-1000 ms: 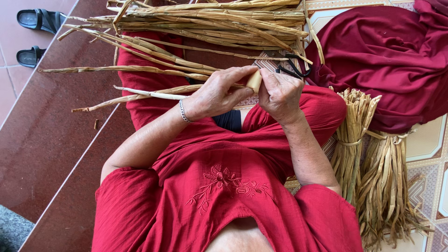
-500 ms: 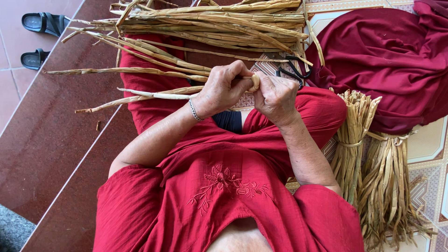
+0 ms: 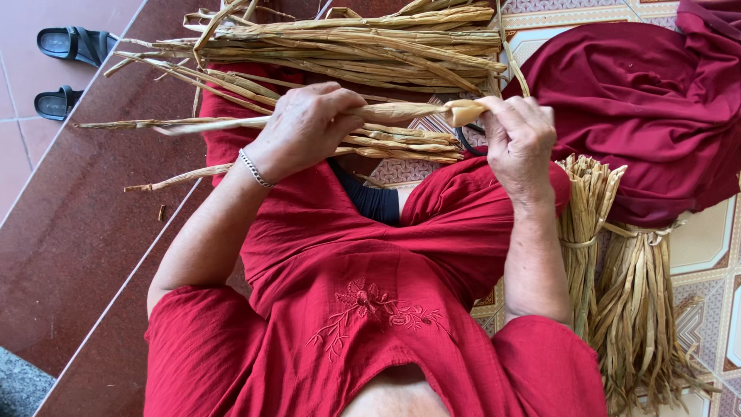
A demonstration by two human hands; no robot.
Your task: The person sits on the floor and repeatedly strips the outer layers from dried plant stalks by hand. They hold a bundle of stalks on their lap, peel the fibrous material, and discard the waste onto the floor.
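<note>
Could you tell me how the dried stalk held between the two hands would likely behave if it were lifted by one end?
The dried stalk probably droops: its long thin tail trails past the left hand. It looks light, pinched easily by the right hand. Its dry, flattened surface likely grips rather than slips.

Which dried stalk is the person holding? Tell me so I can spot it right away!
Start at the red lap, then look just above it. One pale dried stalk stretches between the left hand and the right hand. Unlike the loose pile of stalks behind, it is lifted and pinched at its wide cream end.
</note>
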